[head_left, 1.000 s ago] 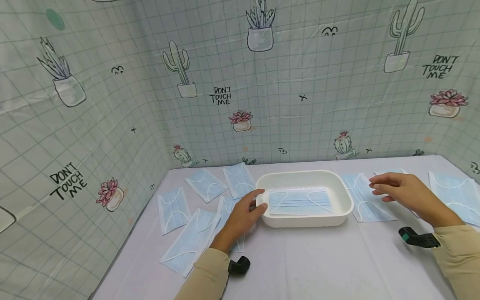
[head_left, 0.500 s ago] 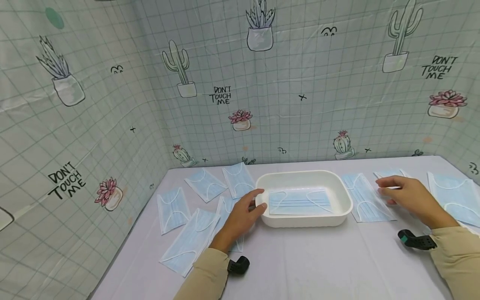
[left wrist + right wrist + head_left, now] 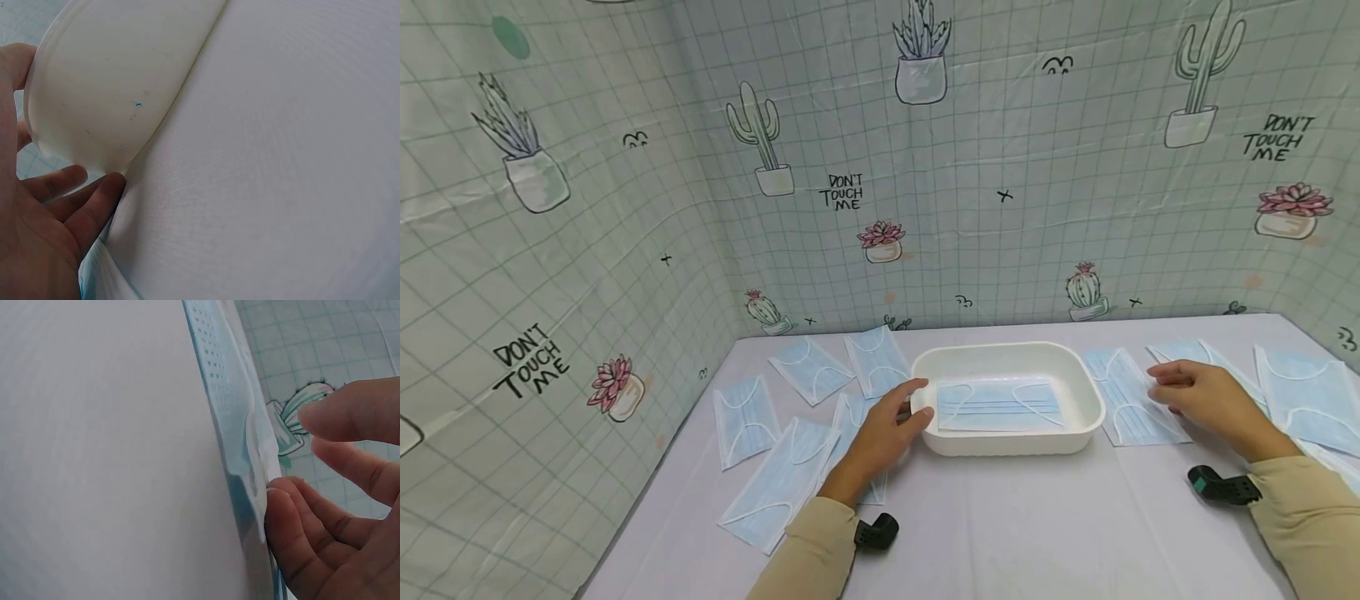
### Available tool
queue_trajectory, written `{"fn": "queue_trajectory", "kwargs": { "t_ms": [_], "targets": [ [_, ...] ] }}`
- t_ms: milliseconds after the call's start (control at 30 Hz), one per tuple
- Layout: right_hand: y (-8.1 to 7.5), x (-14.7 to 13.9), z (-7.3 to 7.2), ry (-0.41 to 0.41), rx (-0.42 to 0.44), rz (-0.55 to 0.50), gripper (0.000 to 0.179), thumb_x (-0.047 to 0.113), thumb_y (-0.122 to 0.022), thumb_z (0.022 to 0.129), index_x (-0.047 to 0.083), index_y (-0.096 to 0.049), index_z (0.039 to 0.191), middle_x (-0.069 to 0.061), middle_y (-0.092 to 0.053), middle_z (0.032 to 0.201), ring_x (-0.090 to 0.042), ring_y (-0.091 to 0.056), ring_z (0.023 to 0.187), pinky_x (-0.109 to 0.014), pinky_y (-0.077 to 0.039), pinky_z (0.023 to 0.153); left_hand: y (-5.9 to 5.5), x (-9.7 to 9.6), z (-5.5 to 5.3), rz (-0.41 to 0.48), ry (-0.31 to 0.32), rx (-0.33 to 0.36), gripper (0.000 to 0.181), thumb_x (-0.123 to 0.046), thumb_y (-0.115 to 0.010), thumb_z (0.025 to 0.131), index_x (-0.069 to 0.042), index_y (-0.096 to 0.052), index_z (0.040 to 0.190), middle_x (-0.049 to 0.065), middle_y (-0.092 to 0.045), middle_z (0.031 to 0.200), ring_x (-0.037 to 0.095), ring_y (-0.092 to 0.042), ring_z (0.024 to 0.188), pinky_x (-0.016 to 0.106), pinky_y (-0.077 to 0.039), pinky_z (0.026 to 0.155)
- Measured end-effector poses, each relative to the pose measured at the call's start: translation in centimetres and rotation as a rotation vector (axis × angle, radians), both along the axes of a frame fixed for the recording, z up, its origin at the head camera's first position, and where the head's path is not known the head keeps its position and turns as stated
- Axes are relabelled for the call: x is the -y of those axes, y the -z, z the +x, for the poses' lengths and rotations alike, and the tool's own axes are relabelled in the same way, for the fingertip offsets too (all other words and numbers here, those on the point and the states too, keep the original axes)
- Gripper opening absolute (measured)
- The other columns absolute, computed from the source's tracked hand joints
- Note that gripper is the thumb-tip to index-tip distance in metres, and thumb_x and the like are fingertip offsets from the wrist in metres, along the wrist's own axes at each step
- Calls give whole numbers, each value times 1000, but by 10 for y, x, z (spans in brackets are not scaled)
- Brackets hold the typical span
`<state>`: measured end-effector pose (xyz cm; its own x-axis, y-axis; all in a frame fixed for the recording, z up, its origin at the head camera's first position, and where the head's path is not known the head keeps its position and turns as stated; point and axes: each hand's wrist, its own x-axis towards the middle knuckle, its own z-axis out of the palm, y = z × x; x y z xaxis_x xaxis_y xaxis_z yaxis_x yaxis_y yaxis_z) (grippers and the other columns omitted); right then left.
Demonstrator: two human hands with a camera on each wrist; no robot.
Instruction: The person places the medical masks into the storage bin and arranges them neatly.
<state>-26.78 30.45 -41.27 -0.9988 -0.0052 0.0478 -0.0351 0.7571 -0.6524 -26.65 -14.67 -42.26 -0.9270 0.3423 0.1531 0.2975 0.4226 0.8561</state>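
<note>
A white plastic tray (image 3: 992, 444) stands mid-table with a pleated blue face mask (image 3: 1000, 406) lying flat in it. My left hand (image 3: 880, 437) holds the tray's left end, thumb and fingers spread around the rim. In the left wrist view the fingers (image 3: 94, 212) lie against the tray's wall (image 3: 112, 81). Just right of the tray, my right hand (image 3: 1213, 404) is over another face mask (image 3: 1131, 408). Its lower fingertips (image 3: 281, 512) are right at a mask's edge (image 3: 234, 412) in the right wrist view, with thumb and forefinger apart.
Several loose face masks (image 3: 782, 483) are spread left of the tray, some overlapping. More masks (image 3: 1307, 392) lie at the right side of the table. A cloth wall (image 3: 1000, 208) printed with cacti rises behind the white table (image 3: 1015, 533).
My right hand has moved slightly down, and its fingers have drawn closer together over the mask. The left hand and the tray have stayed in place.
</note>
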Motion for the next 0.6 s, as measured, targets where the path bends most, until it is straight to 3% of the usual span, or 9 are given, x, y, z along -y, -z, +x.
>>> {"fn": "queue_trajectory", "kwargs": {
  "t_ms": [233,600],
  "targets": [
    [0,1,-1,12,8,61,52,21,-68,93,-13,-54,129,-35,-59,119,-43,-59,101,-42,-51,72,0,0,0,1,-7,-1,52,-38,-56,101,-21,-48,149,7,-48,148,26,-56,125,45,-50,97],
    [-2,2,0,21,69,103,51,23,-69,90,-12,-56,125,-35,-60,114,-44,-57,98,-50,-49,73,3,-3,0,3,7,-2,51,-36,-56,101,-20,-48,149,10,-49,148,29,-57,124,47,-50,97]
  ]
}}
